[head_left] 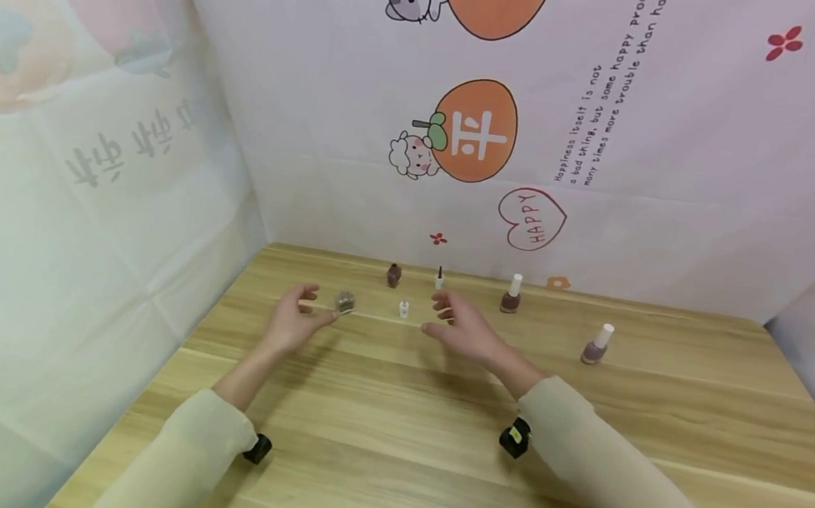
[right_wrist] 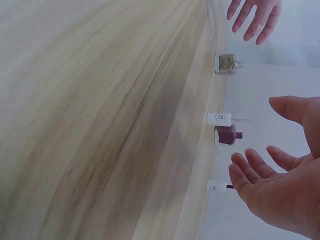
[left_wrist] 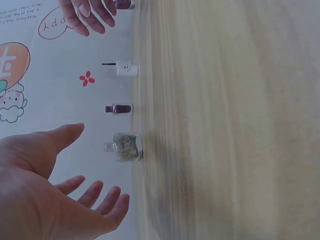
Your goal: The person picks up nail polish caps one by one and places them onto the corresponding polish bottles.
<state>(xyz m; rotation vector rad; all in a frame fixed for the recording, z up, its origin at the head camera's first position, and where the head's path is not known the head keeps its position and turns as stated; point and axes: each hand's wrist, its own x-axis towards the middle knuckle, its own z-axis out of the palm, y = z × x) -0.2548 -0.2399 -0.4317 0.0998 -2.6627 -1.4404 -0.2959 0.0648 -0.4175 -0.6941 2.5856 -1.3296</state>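
My left hand [head_left: 291,323] hovers beside an uncapped glitter nail polish bottle [head_left: 345,303], its thumb and fingers spread apart around empty space. In the left wrist view the clear bottle [left_wrist: 126,147] stands upright just beyond the fingertips. My right hand [head_left: 470,330] is held over the table, fingers loosely bent and nothing in them. Closest to it are two white nail polish caps, one [head_left: 404,310] with a clear brush and one [head_left: 439,281] with a dark brush, both standing brush up. An uncapped dark purple bottle [head_left: 393,276] stands behind, partly overlapped by a cap in the right wrist view.
Two capped nail polish bottles stand to the right: a dark one [head_left: 511,298] near the back edge and a mauve one [head_left: 595,347] farther right. A printed cloth [head_left: 353,198] hangs behind the wooden table [head_left: 385,453], with another along the left side.
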